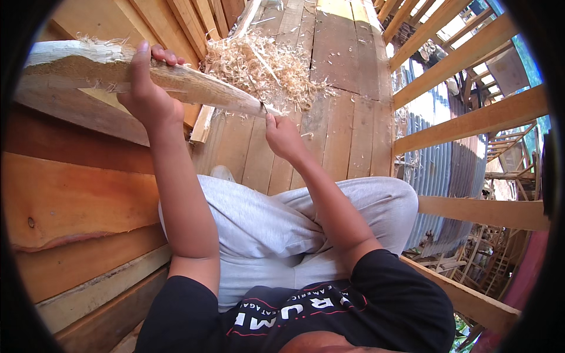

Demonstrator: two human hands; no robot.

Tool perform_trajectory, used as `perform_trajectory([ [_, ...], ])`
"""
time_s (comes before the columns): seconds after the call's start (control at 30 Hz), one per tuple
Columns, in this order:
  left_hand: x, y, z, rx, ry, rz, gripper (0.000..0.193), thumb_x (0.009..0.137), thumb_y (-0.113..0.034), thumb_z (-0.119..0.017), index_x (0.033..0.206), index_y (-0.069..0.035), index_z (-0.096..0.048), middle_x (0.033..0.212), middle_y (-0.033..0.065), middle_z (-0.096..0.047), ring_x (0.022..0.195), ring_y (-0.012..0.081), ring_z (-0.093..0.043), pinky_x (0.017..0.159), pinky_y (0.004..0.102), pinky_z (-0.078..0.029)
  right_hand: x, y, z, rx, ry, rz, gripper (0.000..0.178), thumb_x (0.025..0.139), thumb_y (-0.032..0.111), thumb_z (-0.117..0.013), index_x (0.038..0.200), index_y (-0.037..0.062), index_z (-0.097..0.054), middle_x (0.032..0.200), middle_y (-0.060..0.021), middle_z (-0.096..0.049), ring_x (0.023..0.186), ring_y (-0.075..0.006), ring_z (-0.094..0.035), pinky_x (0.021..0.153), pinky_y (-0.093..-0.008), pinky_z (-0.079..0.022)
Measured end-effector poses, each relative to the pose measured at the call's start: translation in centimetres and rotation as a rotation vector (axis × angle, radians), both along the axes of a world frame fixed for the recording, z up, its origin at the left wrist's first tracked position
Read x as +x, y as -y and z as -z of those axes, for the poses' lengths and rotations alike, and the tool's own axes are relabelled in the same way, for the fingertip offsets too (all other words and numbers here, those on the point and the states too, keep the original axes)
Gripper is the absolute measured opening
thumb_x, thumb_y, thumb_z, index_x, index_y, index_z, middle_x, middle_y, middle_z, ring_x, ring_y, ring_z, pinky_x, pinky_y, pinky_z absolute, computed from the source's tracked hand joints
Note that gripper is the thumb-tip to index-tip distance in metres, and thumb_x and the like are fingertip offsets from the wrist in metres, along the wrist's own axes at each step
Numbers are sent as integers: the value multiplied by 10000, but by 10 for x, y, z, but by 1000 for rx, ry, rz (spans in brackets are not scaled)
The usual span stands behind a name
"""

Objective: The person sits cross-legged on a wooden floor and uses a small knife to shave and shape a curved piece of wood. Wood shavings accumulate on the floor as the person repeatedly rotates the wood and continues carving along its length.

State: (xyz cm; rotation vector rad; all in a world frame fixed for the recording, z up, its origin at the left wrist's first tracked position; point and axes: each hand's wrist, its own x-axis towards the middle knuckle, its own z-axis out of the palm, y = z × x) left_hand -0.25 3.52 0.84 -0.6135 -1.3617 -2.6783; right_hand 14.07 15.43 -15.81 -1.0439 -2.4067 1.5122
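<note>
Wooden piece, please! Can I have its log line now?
left hand: grips wooden piece; right hand: at its narrow end; shavings: piled on floor

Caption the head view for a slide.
Left hand grips a rough length of wood, right hand at its narrow end, near a pile of curled shavings.

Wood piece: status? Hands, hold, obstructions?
Left hand gripping wood piece. Right hand at its narrow end; hold unclear. Piece raised, edge frayed. Shavings heaped on floor beyond, seemingly not blocking.
</note>
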Motion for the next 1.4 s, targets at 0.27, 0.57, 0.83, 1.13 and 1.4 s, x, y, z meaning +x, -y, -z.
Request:
perform_trajectory([
  [0.27,-1,-3,-1,0,24,-15,157,853,-167,-613,840,-34,-531,734,54,-494,680,192,-510,698,386,-475,3,-42,60,-2,164,80,502,981,332,-387,907,-97,-638,908,-344,-625,922,-480,-607,837,-493,-463],
  [0.57,1,-3,-1,-30,-1,-51,183,845,-196,-623,820,-42,-527,726,52,-498,698,194,-522,714,395,-470,-8,-24,21,-29,97,-9,509,975,332,-380,973,-106,-640,985,-333,-633,986,-456,-610,881,-489,-451],
  [0.83,-5,0,2,13,-9,53,176,848,-190,-620,806,-52,-519,735,59,-510,696,195,-520,701,388,-471,3,-30,34,36,196,22,494,970,331,-392,953,-91,-648,980,-325,-636,975,-453,-613,873,-474,-457],
  [1.13,-4,-2,0,1,-17,39,187,846,-197,-627,838,-44,-520,747,58,-512,696,189,-522,697,388,-478,4,-46,40,-8,180,11,493,973,329,-402,896,-91,-650,905,-341,-628,927,-460,-619,830,-480,-462],
  [1.4,-7,-5,0,3,-16,44,193,846,-204,-627,843,-46,-517,751,59,-508,689,189,-515,695,392,-467,0,-6,-36,29,137,-82,514,977,333,-382,919,-112,-633,922,-325,-638,934,-454,-619,853,-479,-463],
])
